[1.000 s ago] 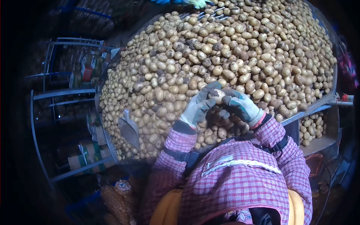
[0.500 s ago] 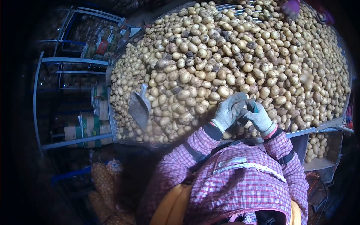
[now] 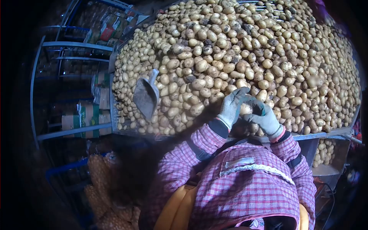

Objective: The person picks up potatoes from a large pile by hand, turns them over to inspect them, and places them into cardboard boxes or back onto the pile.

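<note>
Both my hands wear pale gloves with dark, dirty fingers, and they meet low over a large heap of potatoes [image 3: 214, 57]. One pale potato [image 3: 245, 109] shows between them. My left hand [image 3: 233, 107] curls around its left and far side. On the right, the thumb and bent fingers of my right hand [image 3: 265, 117] close about the same potato. Fingertips of the two hands overlap, so part of the grip is hidden. To the left, a metal scoop [image 3: 145, 99] lies on the heap, its handle pointing away from me.
A metal rim [image 3: 320, 135] edges the potato table in front of me. Below it at right, a bin [image 3: 326, 168] holds more potatoes. Metal racks [image 3: 76, 45] and cartons [image 3: 86, 119] stand left, with filled net sacks [image 3: 99, 172] lower down. A person's purple sleeve [image 3: 322, 9] shows at top right.
My hands have drawn closer together, and a pale potato now shows between them. The view has shifted slightly, with the heap and scoop higher in it. The purple sleeve has moved right.
</note>
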Action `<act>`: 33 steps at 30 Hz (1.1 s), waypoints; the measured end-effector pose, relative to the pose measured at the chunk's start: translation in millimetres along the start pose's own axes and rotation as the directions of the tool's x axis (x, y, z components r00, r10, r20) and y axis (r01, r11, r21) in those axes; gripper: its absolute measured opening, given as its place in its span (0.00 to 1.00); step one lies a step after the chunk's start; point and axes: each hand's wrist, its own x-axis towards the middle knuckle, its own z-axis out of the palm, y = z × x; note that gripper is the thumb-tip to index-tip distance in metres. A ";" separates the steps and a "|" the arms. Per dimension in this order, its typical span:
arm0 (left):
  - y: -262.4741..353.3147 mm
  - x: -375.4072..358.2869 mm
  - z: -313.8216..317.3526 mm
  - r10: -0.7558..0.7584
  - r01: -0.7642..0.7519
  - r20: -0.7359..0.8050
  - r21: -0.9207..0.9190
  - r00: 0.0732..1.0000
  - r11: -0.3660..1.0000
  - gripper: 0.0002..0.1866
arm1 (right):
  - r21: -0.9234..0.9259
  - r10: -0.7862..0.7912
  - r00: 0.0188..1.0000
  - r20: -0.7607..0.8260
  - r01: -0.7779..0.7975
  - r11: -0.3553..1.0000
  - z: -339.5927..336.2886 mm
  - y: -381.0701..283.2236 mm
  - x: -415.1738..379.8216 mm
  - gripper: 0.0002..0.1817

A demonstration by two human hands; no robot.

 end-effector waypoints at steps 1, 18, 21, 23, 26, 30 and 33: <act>-4.9 -1.5 0.0 0.068 -0.068 -0.022 -0.031 0.997 0.997 0.24 | 0.122 0.071 0.997 0.027 -0.073 0.990 3.6 -6.3 0.8 0.34; -32.2 -14.5 -54.0 0.064 -0.063 -0.006 0.116 0.998 0.991 0.18 | -0.676 -0.011 0.985 0.174 0.127 0.726 54.5 30.9 7.7 0.35; -19.8 -25.8 -62.1 -0.014 0.014 0.000 0.097 1.000 0.995 0.17 | -0.761 0.073 0.987 0.143 0.062 0.646 72.0 22.8 9.4 0.33; -20.1 -23.0 -67.4 0.030 -0.025 -0.038 0.119 0.999 0.993 0.17 | -0.840 0.140 0.983 0.118 0.024 0.542 80.2 18.7 14.6 0.33; -4.3 -23.0 -76.6 0.056 -0.055 0.003 0.112 0.998 0.992 0.24 | -0.678 -0.126 0.968 0.219 0.244 0.694 84.3 28.7 21.0 0.32; 19.7 -38.7 -113.0 0.127 -0.119 -0.059 0.127 0.990 0.985 0.27 | -0.387 0.184 0.971 0.151 -0.113 0.915 80.7 28.0 20.2 0.32; 21.1 -56.1 -119.9 0.220 -0.212 -0.045 0.150 0.974 0.966 0.25 | -0.308 0.187 0.976 0.115 -0.144 0.940 77.0 33.3 21.5 0.29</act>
